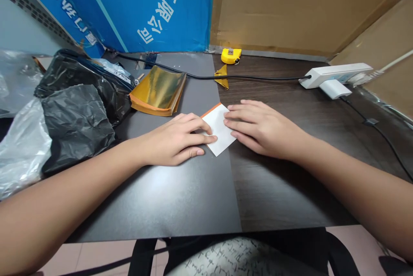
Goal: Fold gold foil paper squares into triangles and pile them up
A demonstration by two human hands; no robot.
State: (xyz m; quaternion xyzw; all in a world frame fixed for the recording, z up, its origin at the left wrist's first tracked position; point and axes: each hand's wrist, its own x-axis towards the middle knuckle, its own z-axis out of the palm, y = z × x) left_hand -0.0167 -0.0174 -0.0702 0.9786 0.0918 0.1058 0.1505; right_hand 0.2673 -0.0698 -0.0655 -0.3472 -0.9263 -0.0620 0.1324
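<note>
A small sheet of paper point(219, 127), white side up with an orange strip along its upper left edge, lies turned cornerwise on the desk between my hands. My left hand point(182, 139) rests on its left part, fingers stretched out and pressing down. On the right part lie the fingertips of my right hand point(258, 127), flat and slightly spread. A stack of shiny gold paper point(159, 91) with orange edges sits beyond my left hand. Farther back, a small folded gold piece point(222, 77) lies near a yellow tape measure point(231, 56).
Crumpled black plastic point(77, 121) and clear plastic point(26, 151) cover the desk's left side. A black cable point(258, 78) runs across the back to a white power strip point(338, 73) at right. A blue box point(180, 22) and brown cardboard point(274, 13) wall off the rear.
</note>
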